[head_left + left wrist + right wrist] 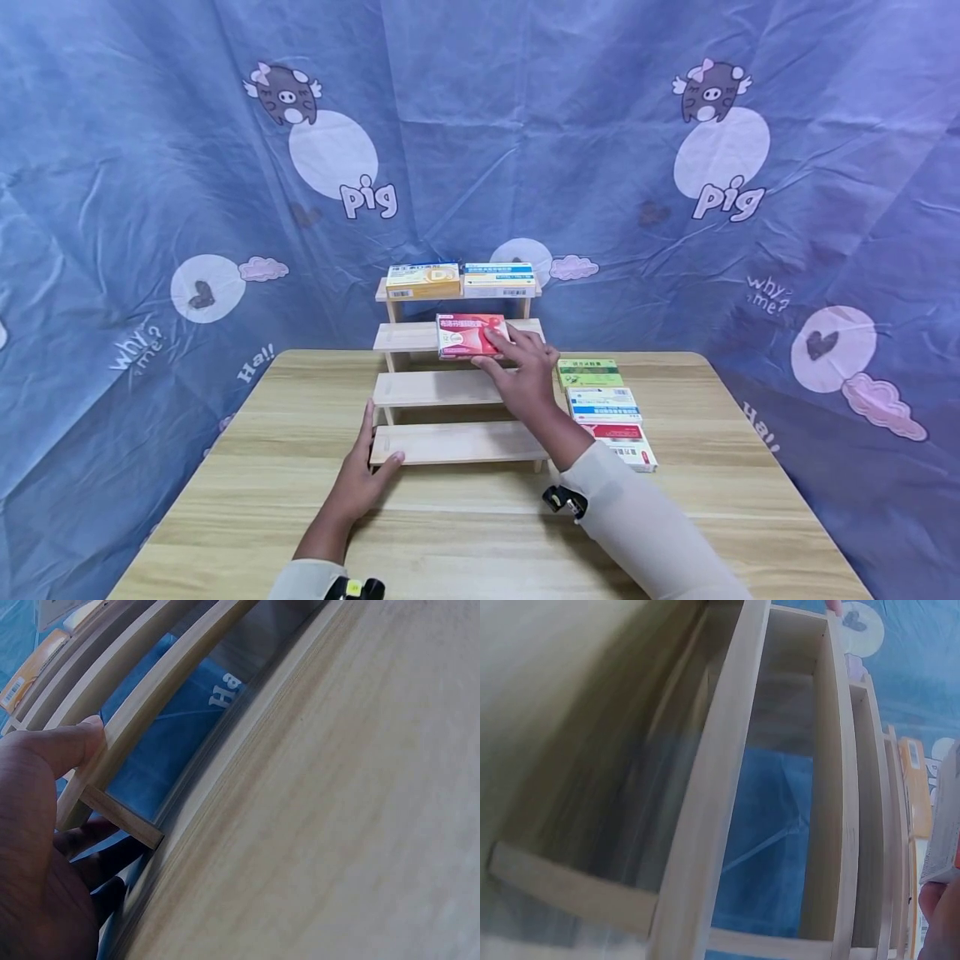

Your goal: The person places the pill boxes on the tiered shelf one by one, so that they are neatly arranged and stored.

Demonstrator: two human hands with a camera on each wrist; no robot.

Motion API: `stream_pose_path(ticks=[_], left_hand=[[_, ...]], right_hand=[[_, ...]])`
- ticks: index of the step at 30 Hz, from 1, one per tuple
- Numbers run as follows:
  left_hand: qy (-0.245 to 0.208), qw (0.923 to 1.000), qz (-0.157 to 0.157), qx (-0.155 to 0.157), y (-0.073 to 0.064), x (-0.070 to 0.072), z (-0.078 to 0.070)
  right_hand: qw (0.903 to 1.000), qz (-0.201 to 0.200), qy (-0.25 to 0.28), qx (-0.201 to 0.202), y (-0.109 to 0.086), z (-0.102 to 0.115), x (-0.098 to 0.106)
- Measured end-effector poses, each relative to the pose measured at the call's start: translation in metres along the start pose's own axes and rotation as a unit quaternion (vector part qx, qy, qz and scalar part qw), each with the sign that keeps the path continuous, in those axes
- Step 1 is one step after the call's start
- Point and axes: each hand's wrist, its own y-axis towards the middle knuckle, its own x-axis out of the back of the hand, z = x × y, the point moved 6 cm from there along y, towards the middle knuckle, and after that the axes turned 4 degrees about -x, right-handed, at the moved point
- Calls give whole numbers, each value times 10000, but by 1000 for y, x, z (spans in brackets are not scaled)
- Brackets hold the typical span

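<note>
A four-tier wooden display rack (459, 443) stands on the table. My right hand (527, 377) grips a red and white medicine box (459, 337) by its right end, in front of the second tier from the top; whether it touches the shelf I cannot tell. In the right wrist view only an edge of this box (943, 829) shows at the right. My left hand (362, 479) holds the rack's lower left end. In the left wrist view its thumb (81, 742) presses a shelf edge while the other fingers reach round the side by the leg.
On the top tier lie an orange-and-white box (423, 282) and a blue-and-white box (498, 281). Right of the rack, a green box (590, 372), a blue-and-white box (603, 405) and a red-and-white box (633, 452) lie in a column on the table (262, 500). A blue printed curtain (465, 150) hangs behind.
</note>
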Motion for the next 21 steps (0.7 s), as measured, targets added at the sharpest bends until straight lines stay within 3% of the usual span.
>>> stream_pose_path(ticks=[6, 21], left_hand=[[-2, 10000, 13, 63, 0, -1, 0], [-3, 9999, -10, 103, 1, -1, 1]], right_hand=[[9995, -8, -265, 165, 3, 4, -9], [9960, 279, -843, -77, 12, 9, -37]])
